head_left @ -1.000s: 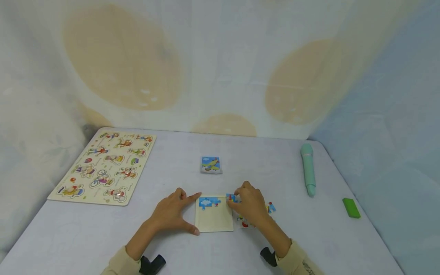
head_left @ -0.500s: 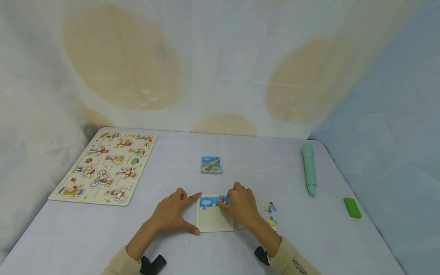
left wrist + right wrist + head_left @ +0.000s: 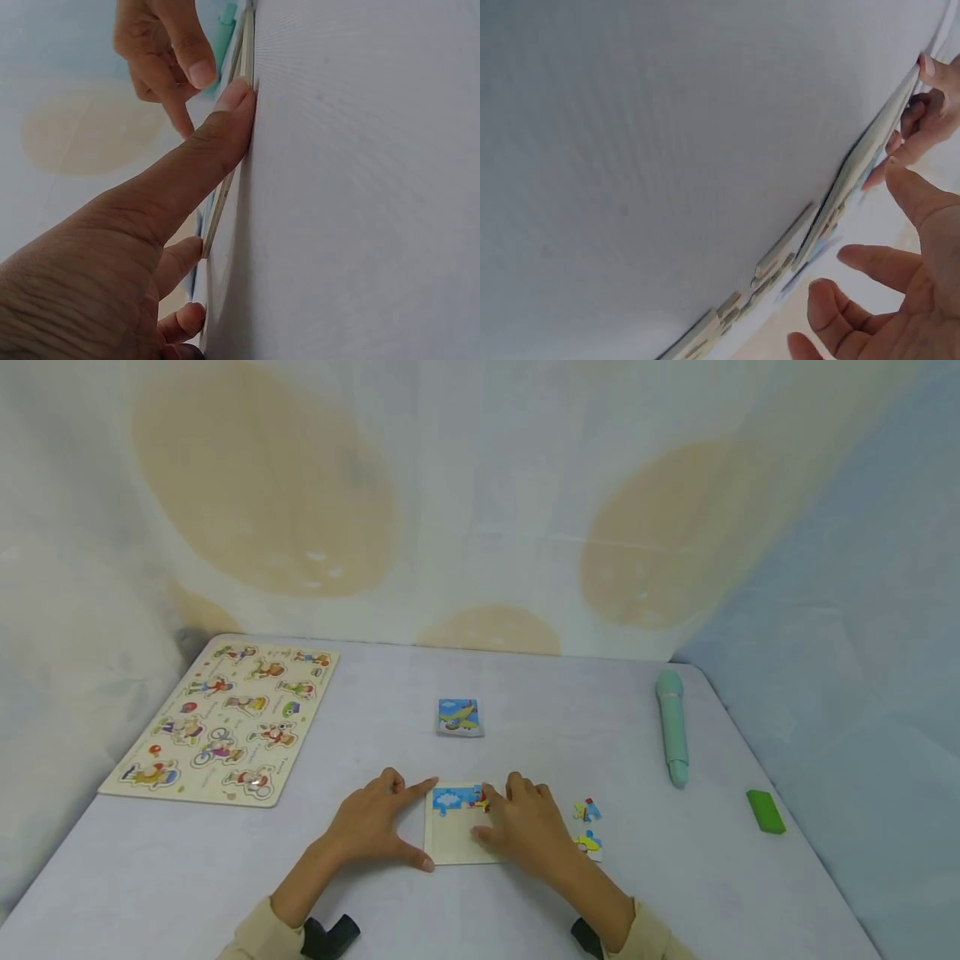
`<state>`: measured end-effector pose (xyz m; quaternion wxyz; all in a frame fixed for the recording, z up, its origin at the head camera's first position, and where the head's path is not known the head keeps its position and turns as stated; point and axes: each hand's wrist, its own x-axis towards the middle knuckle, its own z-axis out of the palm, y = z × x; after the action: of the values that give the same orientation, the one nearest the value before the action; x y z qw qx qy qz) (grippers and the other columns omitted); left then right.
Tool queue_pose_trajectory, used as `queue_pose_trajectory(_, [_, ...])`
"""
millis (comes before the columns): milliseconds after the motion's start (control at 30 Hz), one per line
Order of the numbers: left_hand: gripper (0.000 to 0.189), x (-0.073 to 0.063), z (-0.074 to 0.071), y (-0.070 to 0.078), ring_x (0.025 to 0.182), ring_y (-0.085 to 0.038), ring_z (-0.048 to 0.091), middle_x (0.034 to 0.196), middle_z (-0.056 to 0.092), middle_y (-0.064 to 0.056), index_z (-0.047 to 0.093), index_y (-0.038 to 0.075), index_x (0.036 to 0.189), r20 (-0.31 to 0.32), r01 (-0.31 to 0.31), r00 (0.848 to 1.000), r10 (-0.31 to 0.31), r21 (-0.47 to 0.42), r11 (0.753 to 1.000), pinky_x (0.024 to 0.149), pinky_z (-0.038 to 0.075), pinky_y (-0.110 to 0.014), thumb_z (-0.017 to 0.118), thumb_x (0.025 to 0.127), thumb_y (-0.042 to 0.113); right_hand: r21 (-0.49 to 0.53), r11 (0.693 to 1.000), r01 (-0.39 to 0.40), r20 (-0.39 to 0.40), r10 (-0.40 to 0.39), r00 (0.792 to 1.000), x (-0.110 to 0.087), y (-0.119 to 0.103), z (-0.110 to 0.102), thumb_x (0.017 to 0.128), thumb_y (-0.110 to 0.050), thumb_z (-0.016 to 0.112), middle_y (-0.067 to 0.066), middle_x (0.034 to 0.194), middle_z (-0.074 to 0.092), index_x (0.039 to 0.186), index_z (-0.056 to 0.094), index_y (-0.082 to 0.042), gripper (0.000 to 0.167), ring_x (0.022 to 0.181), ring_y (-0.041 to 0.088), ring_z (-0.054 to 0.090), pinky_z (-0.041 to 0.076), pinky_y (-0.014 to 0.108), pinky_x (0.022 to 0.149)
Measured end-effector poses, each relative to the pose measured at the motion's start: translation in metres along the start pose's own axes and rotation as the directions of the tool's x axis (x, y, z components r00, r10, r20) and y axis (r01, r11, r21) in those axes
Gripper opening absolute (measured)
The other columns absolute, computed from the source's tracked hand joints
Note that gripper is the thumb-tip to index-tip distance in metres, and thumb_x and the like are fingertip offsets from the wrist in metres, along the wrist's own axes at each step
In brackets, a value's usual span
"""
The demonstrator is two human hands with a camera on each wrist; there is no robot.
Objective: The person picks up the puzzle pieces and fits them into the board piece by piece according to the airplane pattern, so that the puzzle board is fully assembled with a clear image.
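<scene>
Landmark: pale wooden square puzzle tray, flat on the white-covered bench.
- Left hand: at the tray's left side; thumb and index finger straight and spread, touching its near and far left corners.
- Right hand: over the tray's right side; fingers parted, gripping nothing, index finger at the puzzle pieces; contact unclear.
- Blue cloud-printed puzzle pieces: inside the tray, along its far edge.
- Loose multicoloured puzzle pieces: right of the tray, beyond the right hand.
- Green rectangular block: well right of the tray.
- Cream board with printed animal figures: left of and beyond the tray.
- Mint-green microphone-shaped stick: beyond the tray, well right.
- Small blue square with yellow aeroplane picture: directly beyond the tray.
</scene>
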<state>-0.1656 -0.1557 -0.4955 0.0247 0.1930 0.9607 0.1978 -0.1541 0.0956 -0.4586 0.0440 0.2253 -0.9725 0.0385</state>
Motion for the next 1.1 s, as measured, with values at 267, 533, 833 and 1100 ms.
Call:
queue_pose_trajectory(267, [0.109,-0.001,-0.004,0.001,0.073,-0.012,0.035,0.097,0.039,0.003,0.052,0.034,0.145,-0.005,-0.009,1.000,0.009,-0.007,1.000,0.058,0.029,-0.025,0.082,0.049,0.077,-0.087,0.995,0.051,0.032,-0.048,0.998,-0.007,-0.003,0.004,0.088,-0.057,0.066,0.013,0.101,0.056,0.132,0.065,-0.012,0.064,0.098,0.028,0.057,0.043,0.051,0.092])
queue_pose_trajectory(533, [0.110,-0.001,-0.004,0.002,0.074,-0.012,0.035,0.096,0.039,0.002,0.052,0.033,0.144,-0.011,-0.011,1.000,0.010,-0.021,1.000,0.059,0.029,-0.025,0.081,0.048,0.078,-0.059,0.998,-0.004,0.059,0.007,0.998,-0.002,-0.014,0.006,0.088,-0.061,0.062,0.013,0.104,0.060,0.128,0.067,-0.005,0.069,0.103,0.029,0.059,0.040,0.052,0.096])
queue_pose_trajectory(833, [0.111,-0.001,-0.003,0.001,0.075,-0.012,0.036,0.095,0.040,0.002,0.052,0.033,0.144,-0.008,-0.012,1.000,0.011,-0.017,1.000,0.059,0.030,-0.025,0.080,0.048,0.079,0.067,0.991,-0.119,0.079,0.114,0.990,0.007,-0.030,0.007,0.085,-0.061,0.067,0.012,0.101,0.063,0.110,0.072,0.002,0.069,0.104,0.035,0.062,0.039,0.055,0.099])
queue_pose_trajectory(1100, [0.110,-0.001,-0.002,0.002,0.075,-0.012,0.035,0.096,0.039,0.002,0.053,0.033,0.144,-0.015,-0.016,1.000,0.016,-0.036,0.999,0.059,0.029,-0.025,0.080,0.048,0.079,0.114,0.982,-0.152,0.125,0.138,0.983,0.013,-0.027,0.001,0.087,-0.059,0.066,0.009,0.094,0.061,0.095,0.074,0.000,0.060,0.098,0.031,0.061,0.039,0.058,0.098])
